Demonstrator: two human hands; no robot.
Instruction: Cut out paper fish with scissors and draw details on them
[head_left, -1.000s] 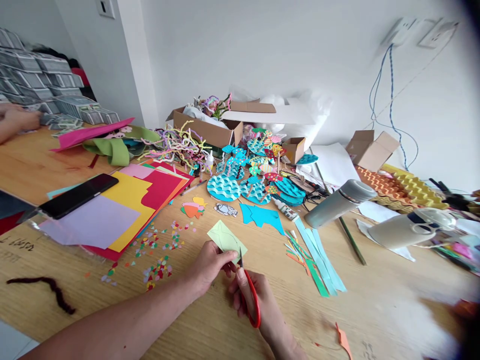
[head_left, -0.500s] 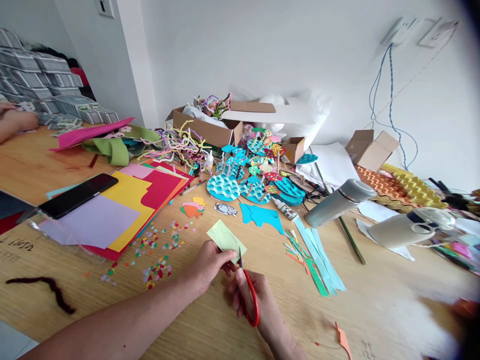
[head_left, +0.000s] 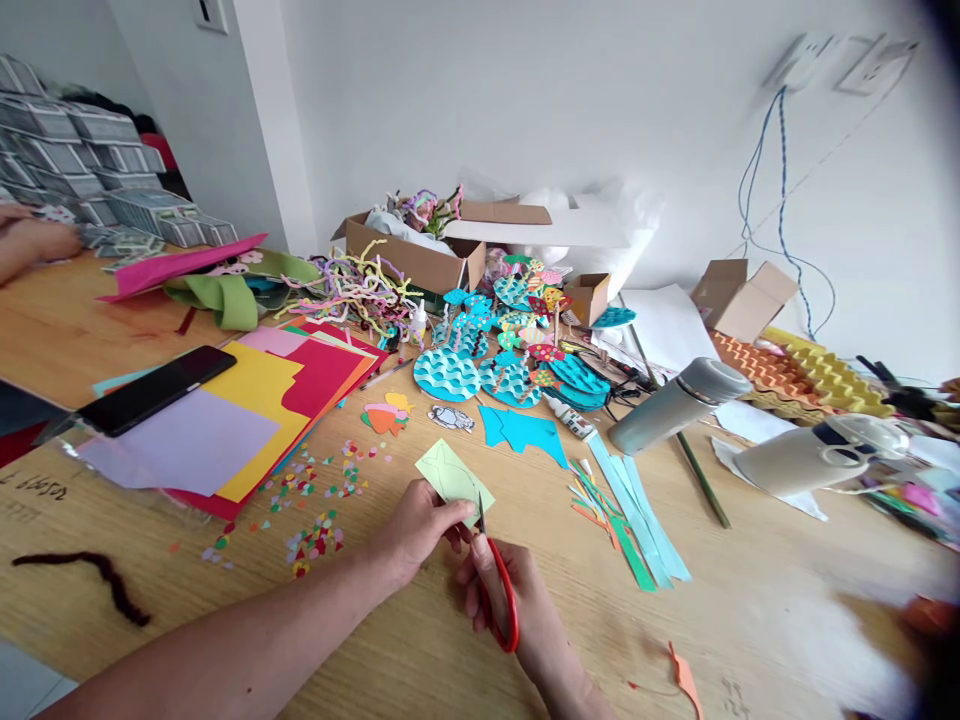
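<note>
Between thumb and fingers, my left hand (head_left: 421,530) pinches a pale green piece of paper (head_left: 448,472) with a fish-like outline drawn on it. My right hand (head_left: 517,590) grips red-handled scissors (head_left: 511,610), fingers in the loops. The blades meet the paper's lower right edge, close to my left thumb. Beyond the paper lie orange and yellow fish cutouts (head_left: 385,415), a black-and-white printed cutout (head_left: 451,418) and blue paper scraps (head_left: 525,432).
Coloured paper sheets (head_left: 225,430) with a black phone (head_left: 161,388) on top lie left, beside scattered confetti (head_left: 322,530). Paper strips (head_left: 637,530), a glue bottle (head_left: 571,418) and a grey flask (head_left: 675,405) stand or lie right. Another person's hand (head_left: 34,245) is at far left.
Hardly anything differs. The scissors and the green paper stay in nearly the same place in my hands, and the other person's hand at far left has shifted slightly.
</note>
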